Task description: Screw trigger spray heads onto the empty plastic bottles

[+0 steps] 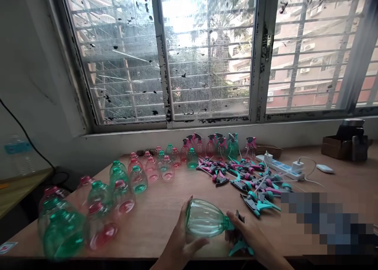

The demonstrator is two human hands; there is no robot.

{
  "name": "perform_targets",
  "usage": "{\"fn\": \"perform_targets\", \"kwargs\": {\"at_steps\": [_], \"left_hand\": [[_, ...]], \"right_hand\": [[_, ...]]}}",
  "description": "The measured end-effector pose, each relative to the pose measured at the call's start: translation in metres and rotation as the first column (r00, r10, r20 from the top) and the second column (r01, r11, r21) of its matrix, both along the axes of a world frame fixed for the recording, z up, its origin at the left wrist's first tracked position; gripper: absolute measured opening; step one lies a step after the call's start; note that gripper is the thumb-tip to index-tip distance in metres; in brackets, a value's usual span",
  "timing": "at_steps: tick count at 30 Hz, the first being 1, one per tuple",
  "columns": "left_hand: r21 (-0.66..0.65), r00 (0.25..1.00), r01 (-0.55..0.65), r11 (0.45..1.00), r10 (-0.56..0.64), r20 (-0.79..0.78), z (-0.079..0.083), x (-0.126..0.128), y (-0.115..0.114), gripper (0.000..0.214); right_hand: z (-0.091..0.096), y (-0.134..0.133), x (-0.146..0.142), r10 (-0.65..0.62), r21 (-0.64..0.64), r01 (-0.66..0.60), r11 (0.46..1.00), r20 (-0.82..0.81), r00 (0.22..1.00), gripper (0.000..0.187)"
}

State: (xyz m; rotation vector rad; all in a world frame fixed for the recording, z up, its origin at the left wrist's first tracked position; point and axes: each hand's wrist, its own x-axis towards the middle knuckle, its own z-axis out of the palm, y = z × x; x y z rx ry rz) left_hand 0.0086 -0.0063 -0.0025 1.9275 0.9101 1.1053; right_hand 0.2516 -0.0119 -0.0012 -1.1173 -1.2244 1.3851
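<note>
My left hand [181, 240] wraps round the body of a clear green plastic bottle [205, 219] that lies on its side over the near edge of the wooden table [165, 201]. My right hand [251, 236] grips a teal and black trigger sprayer head [238, 238] right at the bottle's neck. A heap of loose pink and teal sprayer heads [251, 179] lies just beyond my right hand.
Several green and pink bottles without heads [118, 187] stand on the left half of the table. Bottles fitted with sprayers [218, 146] line the window sill side. A white power strip [280, 167], a white mouse [324, 168] and a cardboard box [345, 144] sit at the right.
</note>
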Motion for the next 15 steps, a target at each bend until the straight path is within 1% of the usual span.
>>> {"fn": "perform_targets", "kwargs": {"at_steps": [1, 4, 5, 6, 7, 9, 10, 11, 12, 14, 15], "left_hand": [[0.018, 1.0, -0.019, 1.0, 0.019, -0.013, -0.001, 0.0, 0.002, 0.098], [0.079, 0.995, -0.097, 0.992, 0.099, -0.03, -0.007, 0.001, 0.006, 0.073], [0.09, 0.993, -0.114, 0.989, 0.117, -0.029, -0.009, 0.002, 0.006, 0.069], [0.089, 0.992, -0.121, 0.989, 0.124, -0.03, -0.011, 0.002, 0.006, 0.072], [0.074, 0.993, -0.114, 0.991, 0.117, -0.035, -0.011, 0.001, 0.005, 0.083], [0.0, 0.997, -0.067, 0.998, 0.067, -0.024, -0.008, 0.001, 0.001, 0.111], [-0.053, 0.999, -0.04, 0.998, 0.041, 0.002, -0.004, 0.0, -0.001, 0.118], [-0.106, 0.999, -0.014, 0.994, 0.018, 0.036, 0.001, 0.0, -0.003, 0.117], [-0.152, 0.997, 0.008, 0.988, 0.004, 0.077, 0.006, 0.001, -0.005, 0.111], [-0.209, 0.989, 0.044, 0.977, -0.013, 0.148, 0.017, 0.002, -0.008, 0.099], [-0.222, 0.983, 0.068, 0.973, -0.028, 0.179, 0.022, 0.003, -0.01, 0.096]], "right_hand": [[-0.001, 0.0, 0.001, 0.004, 0.007, -0.004, 1.0, -0.007, 1.0, 0.064], [-0.001, 0.001, 0.004, 0.039, 0.015, -0.039, 0.999, 0.0, 0.999, 0.064], [0.0, 0.001, 0.005, 0.055, 0.006, -0.055, 0.998, 0.009, 0.998, 0.066], [0.0, 0.001, 0.006, 0.067, -0.004, -0.067, 0.998, 0.018, 0.998, 0.067], [0.0, 0.001, 0.007, 0.074, -0.012, -0.074, 0.997, 0.02, 0.997, 0.067], [0.001, 0.0, 0.007, 0.07, -0.002, -0.07, 0.998, -0.005, 0.998, 0.063], [0.001, -0.001, 0.007, 0.071, 0.021, -0.071, 0.997, -0.027, 0.997, 0.059], [0.0, -0.001, 0.007, 0.081, 0.049, -0.079, 0.996, -0.048, 0.996, 0.055], [0.0, -0.002, 0.007, 0.099, 0.077, -0.094, 0.993, -0.063, 0.993, 0.052], [-0.001, -0.004, 0.007, 0.135, 0.116, -0.126, 0.985, -0.072, 0.988, 0.05], [-0.001, -0.004, 0.007, 0.147, 0.124, -0.137, 0.983, -0.07, 0.987, 0.049]]}}
